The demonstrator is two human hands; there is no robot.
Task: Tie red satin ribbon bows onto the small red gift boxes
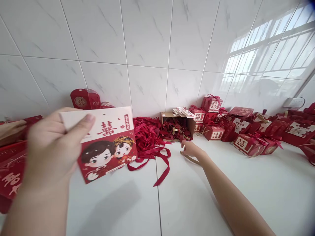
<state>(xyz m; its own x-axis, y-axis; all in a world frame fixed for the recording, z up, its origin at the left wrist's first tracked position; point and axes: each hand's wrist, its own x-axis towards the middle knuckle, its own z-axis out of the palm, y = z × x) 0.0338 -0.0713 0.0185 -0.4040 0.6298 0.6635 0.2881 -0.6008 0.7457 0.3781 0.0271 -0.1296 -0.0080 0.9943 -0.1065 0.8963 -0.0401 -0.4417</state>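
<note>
My left hand [55,144] is closed on a red and white card [108,144] printed with two cartoon figures, its thumb across the front. Farther right, my right hand [193,150] reaches over the table, its fingers curled just in front of a cardboard box [194,126] that holds dark red pieces. A thin tan strip [190,159] hangs by that hand; how the fingers hold it is partly hidden. Several white cards [184,112] lie on top of the box. Beside it sits a heap of red ribbon [147,134], with loose ends trailing forward.
Small red gift boxes [214,132] are stacked and spread along the right side of the white table [192,203]. More red packaging [12,177] lies at the left edge. A red box [85,99] stands by the tiled wall [147,36].
</note>
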